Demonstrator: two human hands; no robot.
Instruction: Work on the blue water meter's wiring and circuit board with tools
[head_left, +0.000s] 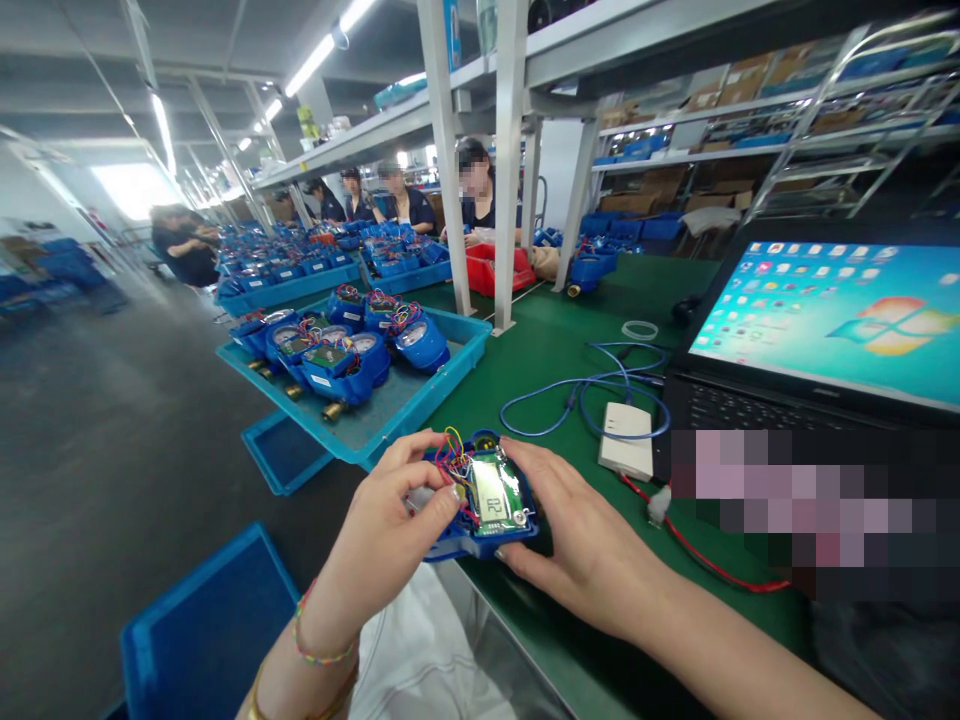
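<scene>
Factory workshop, green tabletop [570, 325]: at its near edge, the right hand [585, 530] clasps an open, blue-cased LCD meter [491, 495]; the left hand [397, 520] bends its fingers to the coloured wires [448, 456], pinch uncertain. Wire arranging seems under way; the next move calls for steady support.

Meter [495, 500]: is sitting between the left hand [401, 515] and the right hand [585, 530]; it's hovering at the near edge of the bench [469, 405];
Near tray [409, 395]: is lying beyond the meter and to its left; a cluster of units [352, 365] is resting in it;
Laptop [832, 320]: is standing on the bench, far right; a small box [628, 440] is lying just left of it;
Bin [484, 270]: is sitting farther back, behind a post [510, 200]; a co-worker [480, 190] is sitting behind it;
Lower tray [210, 620]: is standing left of the left hand, below the bench top
</scene>
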